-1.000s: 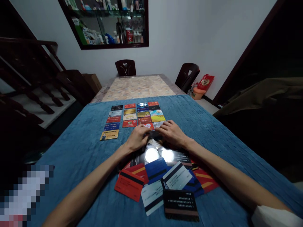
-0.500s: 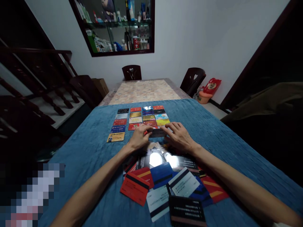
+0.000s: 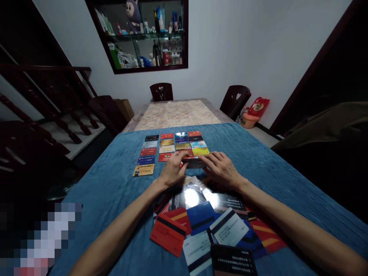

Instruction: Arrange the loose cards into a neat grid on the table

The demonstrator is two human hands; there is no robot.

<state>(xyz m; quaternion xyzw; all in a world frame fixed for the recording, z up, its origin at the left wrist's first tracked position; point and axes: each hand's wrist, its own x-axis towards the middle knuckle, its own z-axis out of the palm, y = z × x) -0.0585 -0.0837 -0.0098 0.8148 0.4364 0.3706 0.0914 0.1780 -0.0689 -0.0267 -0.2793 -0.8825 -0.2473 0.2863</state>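
My L hand and R hand pinch a dark card or stack betw. them; loose cards lie nearer me. Prob. an adjusting step; next move needs even grip.

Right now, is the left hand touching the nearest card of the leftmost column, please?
Apart: the head view shows blue cloth between the left hand and that gold card.

My left hand pinching one end of a dark card, my right hand at its other end, loose cards overlapping between my forearms, columns of colourful cards just beyond, both groups on a blue cloth, dark chairs farther off
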